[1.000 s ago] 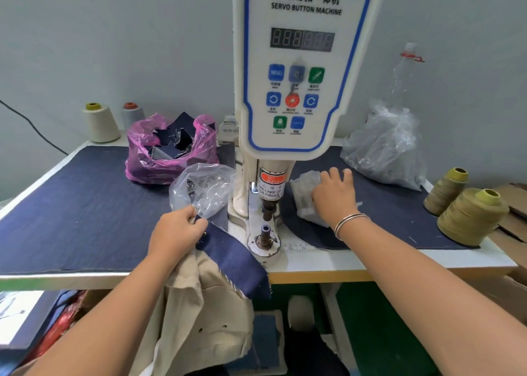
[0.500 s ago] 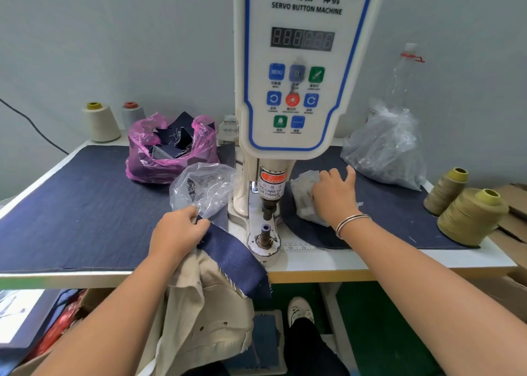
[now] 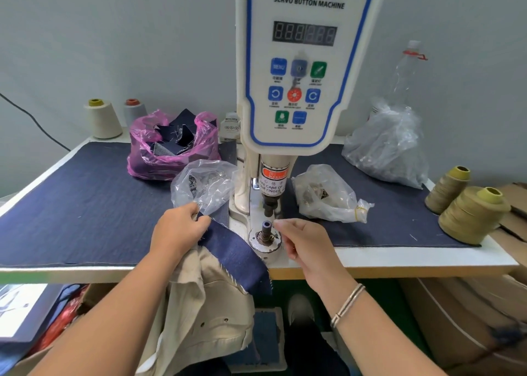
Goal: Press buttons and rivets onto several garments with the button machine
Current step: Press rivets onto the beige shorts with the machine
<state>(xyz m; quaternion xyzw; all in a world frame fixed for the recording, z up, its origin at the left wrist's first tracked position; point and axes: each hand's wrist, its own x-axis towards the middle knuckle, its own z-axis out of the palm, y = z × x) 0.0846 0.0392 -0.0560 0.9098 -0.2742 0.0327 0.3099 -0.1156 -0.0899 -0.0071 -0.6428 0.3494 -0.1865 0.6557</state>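
Soft cloth, tiny hard button.
My left hand [image 3: 178,231] grips the floppy, light tan-and-navy garment [image 3: 228,264] by its edge; my right hand [image 3: 306,244] fingertips [image 3: 278,224] pinch together beside the button machine's metal post [image 3: 266,231], maybe on a button I cannot see.

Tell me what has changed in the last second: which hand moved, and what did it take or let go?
The right hand left the clear bag right of the machine and came back toward the lower die; its fingertips are pinched together, but what they hold is too small to tell. The bag now lies uncovered. The left hand still grips the navy edge of the beige garment in the same place.
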